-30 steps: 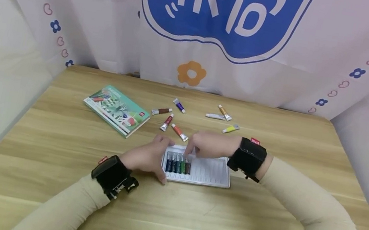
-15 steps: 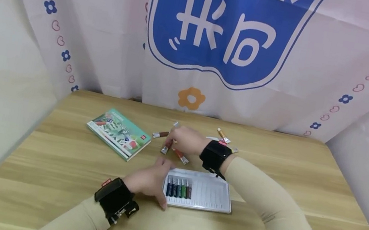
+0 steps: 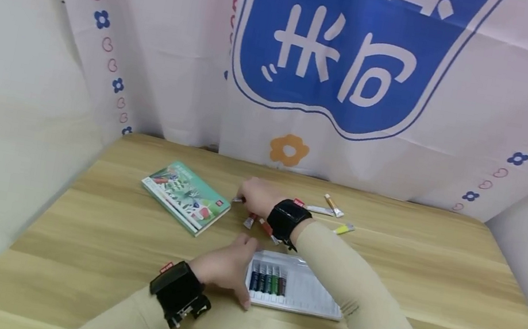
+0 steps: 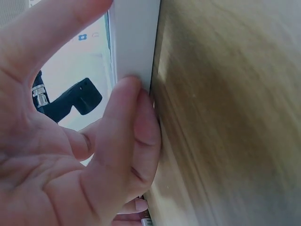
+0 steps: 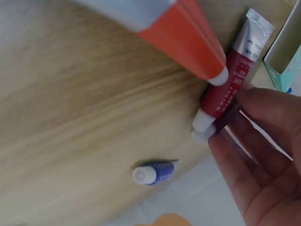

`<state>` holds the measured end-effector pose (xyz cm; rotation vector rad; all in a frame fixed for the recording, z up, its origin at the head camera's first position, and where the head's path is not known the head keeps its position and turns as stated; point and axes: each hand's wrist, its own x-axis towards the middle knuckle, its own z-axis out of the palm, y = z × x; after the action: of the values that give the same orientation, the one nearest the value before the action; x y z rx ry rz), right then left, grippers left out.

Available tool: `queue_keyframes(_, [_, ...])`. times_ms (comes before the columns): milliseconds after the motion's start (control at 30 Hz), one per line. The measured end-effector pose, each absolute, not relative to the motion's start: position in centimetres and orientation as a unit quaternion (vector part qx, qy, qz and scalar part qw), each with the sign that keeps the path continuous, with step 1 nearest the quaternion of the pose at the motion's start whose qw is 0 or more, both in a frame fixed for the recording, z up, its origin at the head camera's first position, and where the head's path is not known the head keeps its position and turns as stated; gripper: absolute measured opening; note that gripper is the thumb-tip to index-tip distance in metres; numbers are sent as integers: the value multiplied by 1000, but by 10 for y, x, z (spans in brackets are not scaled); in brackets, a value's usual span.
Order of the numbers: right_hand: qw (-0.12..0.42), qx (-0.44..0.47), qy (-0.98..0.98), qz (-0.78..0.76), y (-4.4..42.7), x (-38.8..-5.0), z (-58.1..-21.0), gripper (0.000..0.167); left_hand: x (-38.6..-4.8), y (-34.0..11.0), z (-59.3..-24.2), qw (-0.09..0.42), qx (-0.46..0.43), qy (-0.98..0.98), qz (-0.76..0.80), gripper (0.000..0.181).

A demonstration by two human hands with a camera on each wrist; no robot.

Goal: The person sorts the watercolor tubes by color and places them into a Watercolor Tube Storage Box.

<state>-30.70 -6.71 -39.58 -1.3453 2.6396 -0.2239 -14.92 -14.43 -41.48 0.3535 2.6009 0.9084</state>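
My left hand (image 3: 226,266) grips the left end of a white plastic tray (image 3: 318,291), thumb at the front corner and fingers at the back. Several dark and green paint tubes (image 3: 268,280) lie side by side in the tray's left part. Behind the tray, my right hand (image 3: 261,198) pinches a brown paint tube (image 5: 226,117) between thumb and fingers, close to the table. In the right wrist view, a red paint tube (image 5: 230,84) partly covers the brown one. Nearer that camera is an orange tube (image 5: 188,42), and a purple tube (image 5: 162,173) lies beyond.
A green illustrated box (image 3: 187,195) lies at the left; its open end shows in the right wrist view. On the right are a gold tube (image 3: 333,205), a white tube (image 3: 320,210) and a yellow tube (image 3: 344,229). A printed curtain (image 3: 177,86) hangs behind the table.
My right hand has left the tray, passed over the red tube and reached the brown tube farther back. My left hand keeps hold of the tray. The head view has shifted.
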Motion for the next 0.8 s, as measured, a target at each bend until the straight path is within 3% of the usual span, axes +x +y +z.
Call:
queue_keyframes(467, [79,-453,882,-99,-43,-304,-395,23,-154,-138,-414,195,125,916,328,106])
queue_keyframes(633, [58,-462,877,-116,-35,-295,-394,19,-152,-140,-416,197,119,917,326,108])
queue_keyframes(800, [26,-469,864,-180,-24,-287,-398,26,-151,-145,-418,194,118,916,332,108])
